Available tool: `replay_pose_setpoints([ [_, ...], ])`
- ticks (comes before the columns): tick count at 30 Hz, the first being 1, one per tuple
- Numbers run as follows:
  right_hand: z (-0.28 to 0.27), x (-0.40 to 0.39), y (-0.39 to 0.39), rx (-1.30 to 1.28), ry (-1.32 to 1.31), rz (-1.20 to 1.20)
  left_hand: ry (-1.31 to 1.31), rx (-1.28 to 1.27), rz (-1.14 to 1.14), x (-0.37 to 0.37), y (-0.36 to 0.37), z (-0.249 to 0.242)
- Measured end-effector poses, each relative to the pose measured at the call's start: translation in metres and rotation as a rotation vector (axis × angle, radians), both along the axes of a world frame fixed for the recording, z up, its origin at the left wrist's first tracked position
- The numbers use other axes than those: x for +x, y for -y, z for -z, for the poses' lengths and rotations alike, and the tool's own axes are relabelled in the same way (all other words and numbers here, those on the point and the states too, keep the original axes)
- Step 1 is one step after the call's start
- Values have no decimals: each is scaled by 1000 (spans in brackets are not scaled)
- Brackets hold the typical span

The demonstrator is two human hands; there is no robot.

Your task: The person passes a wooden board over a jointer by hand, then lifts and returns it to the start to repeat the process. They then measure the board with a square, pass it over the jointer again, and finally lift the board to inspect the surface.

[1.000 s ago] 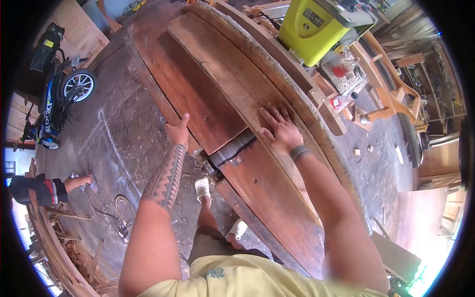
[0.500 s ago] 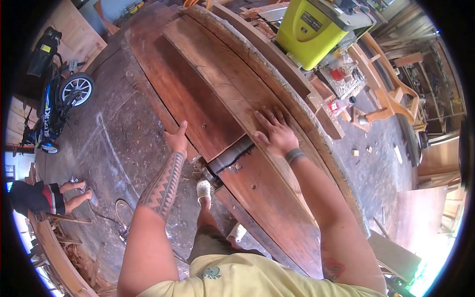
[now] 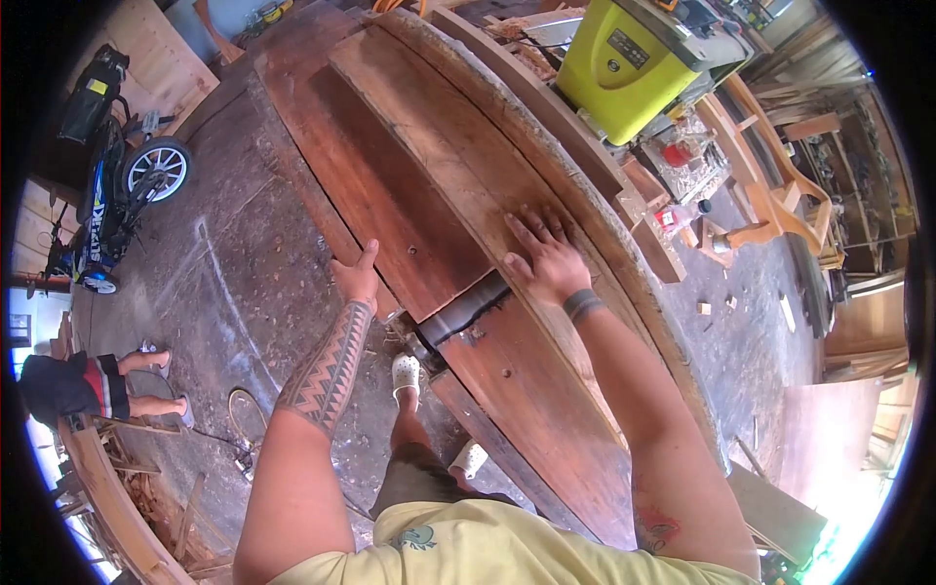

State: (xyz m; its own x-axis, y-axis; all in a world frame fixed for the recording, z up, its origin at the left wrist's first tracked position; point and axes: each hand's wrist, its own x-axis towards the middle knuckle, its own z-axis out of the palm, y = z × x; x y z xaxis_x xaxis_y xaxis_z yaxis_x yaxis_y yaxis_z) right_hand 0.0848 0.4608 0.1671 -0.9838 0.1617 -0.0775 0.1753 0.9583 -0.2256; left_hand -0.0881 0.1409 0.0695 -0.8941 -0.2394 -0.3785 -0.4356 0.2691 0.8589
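A long wooden plank (image 3: 429, 127) lies along a reddish wooden machine bed (image 3: 390, 214). A dark gap crosses the bed, with a metal cutter roller (image 3: 463, 312) showing in it. My right hand (image 3: 551, 263) is spread flat on the plank, just beyond the roller. At the bed's left edge rests my left hand (image 3: 359, 278), thumb stretched out; its other fingers are partly hidden. Beside the plank on the right runs a curved, rough-edged board (image 3: 595, 234).
A yellow-green machine (image 3: 614, 68) stands at upper right near a bottle (image 3: 682, 216) and a curved wooden frame (image 3: 780, 214). On the left are a motorbike (image 3: 107, 195) and another person (image 3: 78, 385). A hose (image 3: 244, 414) lies on the floor.
The view has shifted slightly, so the surroundings sit a little lower and to the right. Both hands keep about the same places on the wood.
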Motion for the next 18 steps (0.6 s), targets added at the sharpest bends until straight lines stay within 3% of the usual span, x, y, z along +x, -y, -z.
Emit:
replay_pose_setpoints([
  [8,0,-22,2,25,11,-17,-15,54,6,3,-1,-10],
  [11,1,-31,3,13,7,-14,33,-70,-7,1,-1,-3],
  [18,-5,-54,7,37,18,-19,5,-30,37,-5,8,22],
])
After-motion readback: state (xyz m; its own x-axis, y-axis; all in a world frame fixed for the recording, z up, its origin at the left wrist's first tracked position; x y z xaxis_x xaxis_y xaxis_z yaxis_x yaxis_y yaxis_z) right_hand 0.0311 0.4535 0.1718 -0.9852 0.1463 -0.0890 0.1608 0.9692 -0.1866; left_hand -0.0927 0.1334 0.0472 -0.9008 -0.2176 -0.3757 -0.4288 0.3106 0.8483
